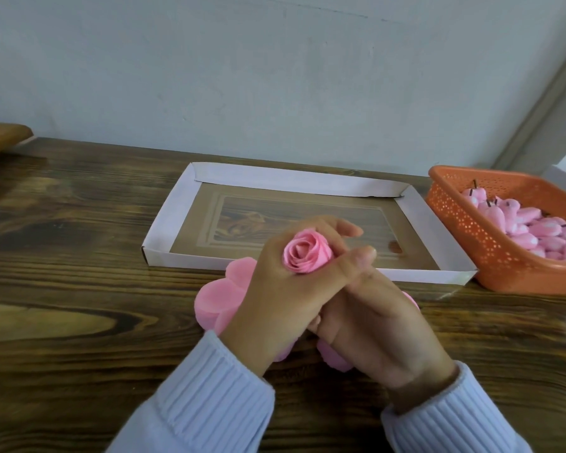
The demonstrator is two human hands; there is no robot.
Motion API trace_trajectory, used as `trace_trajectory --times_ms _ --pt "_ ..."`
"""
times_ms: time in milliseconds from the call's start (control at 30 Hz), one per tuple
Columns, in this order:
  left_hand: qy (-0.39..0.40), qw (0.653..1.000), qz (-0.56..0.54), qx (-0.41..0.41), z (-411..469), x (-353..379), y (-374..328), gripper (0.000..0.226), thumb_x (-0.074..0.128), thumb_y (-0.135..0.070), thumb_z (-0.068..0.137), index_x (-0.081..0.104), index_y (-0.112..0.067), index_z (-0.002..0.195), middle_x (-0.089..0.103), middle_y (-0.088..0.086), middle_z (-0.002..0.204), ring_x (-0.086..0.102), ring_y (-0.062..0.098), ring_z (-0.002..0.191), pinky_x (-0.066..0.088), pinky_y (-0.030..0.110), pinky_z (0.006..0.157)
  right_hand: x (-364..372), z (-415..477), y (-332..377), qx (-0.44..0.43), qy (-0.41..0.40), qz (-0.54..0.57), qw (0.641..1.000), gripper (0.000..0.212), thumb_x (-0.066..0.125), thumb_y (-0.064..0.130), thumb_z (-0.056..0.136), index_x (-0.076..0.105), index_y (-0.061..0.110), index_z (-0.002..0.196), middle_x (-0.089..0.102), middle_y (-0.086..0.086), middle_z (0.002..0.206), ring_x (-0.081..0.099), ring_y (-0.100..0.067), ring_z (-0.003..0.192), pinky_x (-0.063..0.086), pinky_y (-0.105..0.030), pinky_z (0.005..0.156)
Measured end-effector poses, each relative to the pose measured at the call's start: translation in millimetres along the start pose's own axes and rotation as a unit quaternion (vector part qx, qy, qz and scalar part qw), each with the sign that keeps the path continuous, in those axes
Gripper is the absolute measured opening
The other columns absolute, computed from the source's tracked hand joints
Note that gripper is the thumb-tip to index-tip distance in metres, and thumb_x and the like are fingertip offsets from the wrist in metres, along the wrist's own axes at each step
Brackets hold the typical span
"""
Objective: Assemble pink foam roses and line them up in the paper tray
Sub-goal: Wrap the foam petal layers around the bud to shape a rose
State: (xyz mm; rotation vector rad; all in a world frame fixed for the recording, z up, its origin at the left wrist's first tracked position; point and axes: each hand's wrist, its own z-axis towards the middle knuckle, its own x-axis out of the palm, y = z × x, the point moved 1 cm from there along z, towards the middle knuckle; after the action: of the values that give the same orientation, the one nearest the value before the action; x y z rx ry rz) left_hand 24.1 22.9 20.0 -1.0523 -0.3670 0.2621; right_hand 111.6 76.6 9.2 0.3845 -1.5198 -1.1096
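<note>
Table layout, taken from the paper tray (307,181)

The paper tray lies on the table (79,256), its far wall near the wall (275,76) behind. Just beside the tray's right end stands a basket (464,230) with a heap of foam buds (536,230) in it. Before the tray's near wall, towards its middle, a petal stack (216,302) lies on the table. Over that stack and the near wall the left hand (275,289) grips a foam rose (306,253). The right hand (373,318) is to its right, touching it, with its fingertips hidden beneath. Well left of the tray, at the table's far edge, sits a board (0,138).
</note>
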Motion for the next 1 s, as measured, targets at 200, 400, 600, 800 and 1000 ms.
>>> trace_trajectory --times_ms 200,400,600,800,1000 --pt "0.013 1.000 -0.013 0.011 -1.0 2.5 -0.1 0.013 0.079 -0.024 0.076 0.072 -0.034 0.072 0.073 -0.013 0.101 0.067 0.004 0.100 0.051 0.015 0.073 -7.1 1.5 -3.3 0.004 -0.063 -0.095 0.994 0.039 0.040 0.025 0.098 0.054 -0.002 0.123 0.056 -0.021 0.110 0.049 -0.037 0.107 0.036 -0.056 0.091" --pt "0.004 0.999 -0.016 0.034 -0.7 0.5 -0.6 0.010 0.075 -0.027 0.069 0.066 -0.031 0.069 0.071 -0.012 0.097 0.066 0.003 0.098 0.049 0.015 0.081 -6.1 1.0 0.1 -0.005 -0.007 -0.022 1.000 0.048 0.050 0.024 0.087 0.052 -0.001 0.127 0.058 -0.020 0.113 0.058 -0.030 0.102 0.051 -0.041 0.082" --pt "-0.004 1.000 -0.002 -0.013 -1.5 2.5 1.7 0.015 0.075 -0.025 0.074 0.067 -0.031 0.063 0.072 -0.013 0.101 0.067 0.004 0.099 0.052 0.019 0.069 -9.5 3.3 -2.5 0.003 -0.043 -0.091 0.995 0.039 0.041 0.026 0.098 0.055 0.004 0.127 0.059 -0.019 0.116 0.049 -0.040 0.112 0.032 -0.065 0.094" --pt "-0.001 1.000 0.013 0.010 -0.6 -0.2 0.7 0.020 0.080 -0.017 0.071 0.061 -0.024 0.070 0.070 -0.010 0.102 0.066 0.003 0.101 0.048 0.014 0.081 -7.1 2.2 0.2 0.005 0.015 -0.030 0.999 0.049 0.058 0.026 0.086 0.054 0.002 0.129 0.057 -0.022 0.123 0.051 -0.040 0.112 0.042 -0.055 0.093" --pt "-0.005 1.000 0.012 -0.025 -1.6 3.3 1.5 0.011 0.073 -0.025 0.076 0.069 -0.015 0.073 0.071 -0.013 0.109 0.064 0.002 0.106 0.051 0.019 0.084 -7.5 3.4 -1.5 0.014 -0.036 -0.070 0.997 0.041 0.047 0.032 0.092 0.061 0.008 0.122 0.063 -0.015 0.115 0.056 -0.033 0.111 0.045 -0.052 0.094"
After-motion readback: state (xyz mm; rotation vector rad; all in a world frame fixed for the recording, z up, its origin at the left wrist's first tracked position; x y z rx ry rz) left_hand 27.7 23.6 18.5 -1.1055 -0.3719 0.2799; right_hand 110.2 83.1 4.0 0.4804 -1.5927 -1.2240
